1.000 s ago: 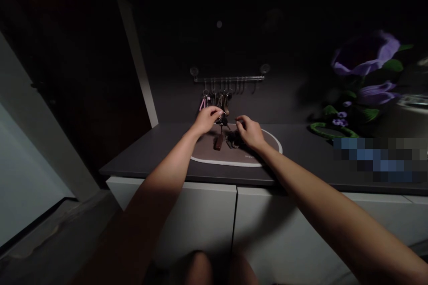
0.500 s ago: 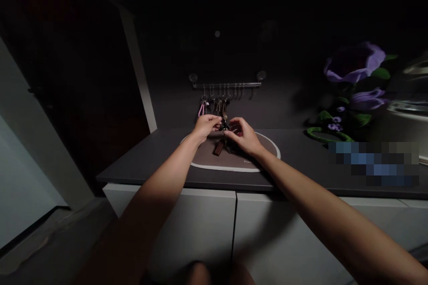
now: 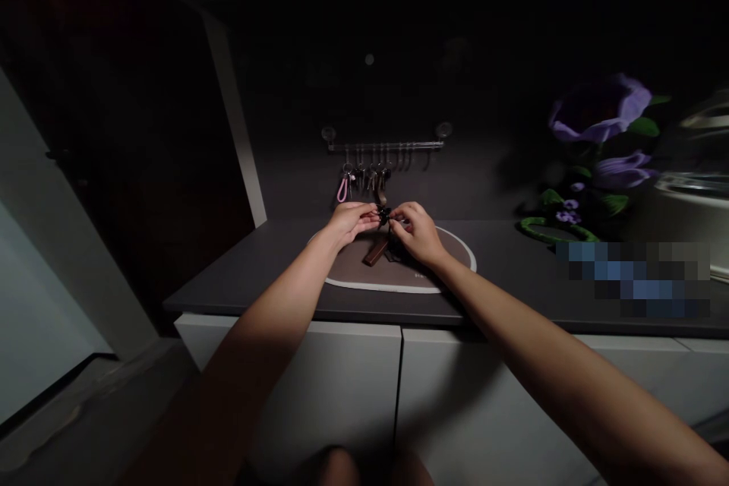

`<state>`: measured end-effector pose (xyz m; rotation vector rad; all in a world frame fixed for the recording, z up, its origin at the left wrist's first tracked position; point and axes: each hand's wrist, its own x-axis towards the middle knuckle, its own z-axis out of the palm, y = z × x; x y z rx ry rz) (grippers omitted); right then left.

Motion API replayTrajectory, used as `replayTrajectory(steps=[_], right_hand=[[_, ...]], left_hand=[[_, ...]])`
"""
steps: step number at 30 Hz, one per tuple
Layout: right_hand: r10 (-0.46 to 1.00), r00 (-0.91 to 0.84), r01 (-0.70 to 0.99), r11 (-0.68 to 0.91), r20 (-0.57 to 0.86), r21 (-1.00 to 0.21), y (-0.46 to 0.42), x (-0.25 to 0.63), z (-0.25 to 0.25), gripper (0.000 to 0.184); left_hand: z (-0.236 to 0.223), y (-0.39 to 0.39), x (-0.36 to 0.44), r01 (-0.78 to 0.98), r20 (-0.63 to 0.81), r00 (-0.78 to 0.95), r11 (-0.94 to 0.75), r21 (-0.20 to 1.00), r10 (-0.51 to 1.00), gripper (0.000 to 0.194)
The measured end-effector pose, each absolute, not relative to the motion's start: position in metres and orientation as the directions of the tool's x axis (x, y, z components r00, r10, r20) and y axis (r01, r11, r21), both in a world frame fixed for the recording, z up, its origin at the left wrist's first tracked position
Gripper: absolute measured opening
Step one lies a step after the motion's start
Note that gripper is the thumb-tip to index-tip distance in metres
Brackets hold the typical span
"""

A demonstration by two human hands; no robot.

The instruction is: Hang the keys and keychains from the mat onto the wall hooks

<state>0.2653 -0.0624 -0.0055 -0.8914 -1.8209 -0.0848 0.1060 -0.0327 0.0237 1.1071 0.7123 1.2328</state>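
Note:
My left hand (image 3: 348,222) and my right hand (image 3: 417,231) meet above an oval brown mat (image 3: 449,267) with a white rim on a dark countertop. Both pinch a small dark bunch of keys (image 3: 384,215) between their fingertips. A brown strap-like key fob (image 3: 374,252) lies on the mat just below the hands, and I cannot tell whether it hangs from the bunch. On the wall behind, a metal hook rail (image 3: 383,144) carries several hanging keys (image 3: 364,178), one with a pink loop.
The dark countertop (image 3: 250,266) tops white cabinet doors (image 3: 353,387). Purple artificial flowers (image 3: 601,118) with green leaves stand at the right, beside a blurred patch. A pale post and a dark wall close the left side.
My right hand came left and up from the mat to join the left hand on the key bunch. The view has dropped slightly, so the rail sits lower.

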Motion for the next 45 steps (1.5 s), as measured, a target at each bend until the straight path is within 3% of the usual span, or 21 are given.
replayTrajectory(steps=[5, 11, 14, 18, 22, 27, 32, 38, 41, 45], right_hand=[[0.558, -0.117, 0.596, 0.701, 0.821, -0.392, -0.064, 0.266, 0.0, 0.009], [0.675, -0.044, 0.511, 0.649, 0.737, -0.564, -0.065, 0.266, 0.002, 0.015], [0.731, -0.015, 0.464, 0.61, 0.683, -0.642, -0.065, 0.266, 0.002, 0.018], [0.732, 0.003, 0.445, 0.609, 0.681, -0.657, -0.062, 0.268, 0.0, 0.02], [0.73, -0.006, 0.433, 0.617, 0.683, -0.657, -0.059, 0.27, -0.002, 0.022], [0.735, -0.03, 0.433, 0.62, 0.677, -0.654, -0.06, 0.272, 0.0, 0.024], [0.648, -0.047, 0.585, 0.635, 0.76, -0.504, -0.064, 0.272, 0.003, 0.023], [0.601, -0.127, 0.692, 0.624, 0.789, -0.364, -0.064, 0.27, 0.003, 0.019], [0.607, -0.137, 0.701, 0.618, 0.783, -0.356, -0.063, 0.269, 0.002, 0.018], [0.622, -0.12, 0.653, 0.637, 0.774, -0.411, -0.065, 0.267, 0.003, 0.017]], left_hand=[[0.024, -0.034, 0.105, -0.337, 0.114, 0.253, -0.023, 0.941, 0.961, 0.007], [0.02, -0.032, 0.105, -0.146, 0.079, 0.243, -0.045, 0.988, 0.967, 0.005], [0.017, -0.03, 0.107, -0.025, 0.222, 0.217, -0.221, 0.975, 0.951, 0.006], [0.019, -0.034, 0.109, 0.077, 0.513, 0.271, -0.549, 0.832, 0.815, 0.018], [0.023, -0.04, 0.109, 0.137, 0.581, 0.398, -0.672, 0.728, 0.71, 0.024], [0.025, -0.041, 0.108, 0.188, 0.576, 0.391, -0.675, 0.713, 0.717, 0.018], [0.021, -0.038, 0.111, 0.326, 0.644, 0.288, -0.705, 0.63, 0.708, 0.011], [0.02, -0.032, 0.113, 0.335, 0.627, 0.248, -0.672, 0.66, 0.739, 0.009], [0.022, -0.032, 0.113, 0.245, 0.586, 0.202, -0.619, 0.746, 0.785, 0.01], [0.022, -0.034, 0.111, 0.053, 0.346, 0.253, -0.37, 0.927, 0.903, 0.01]])
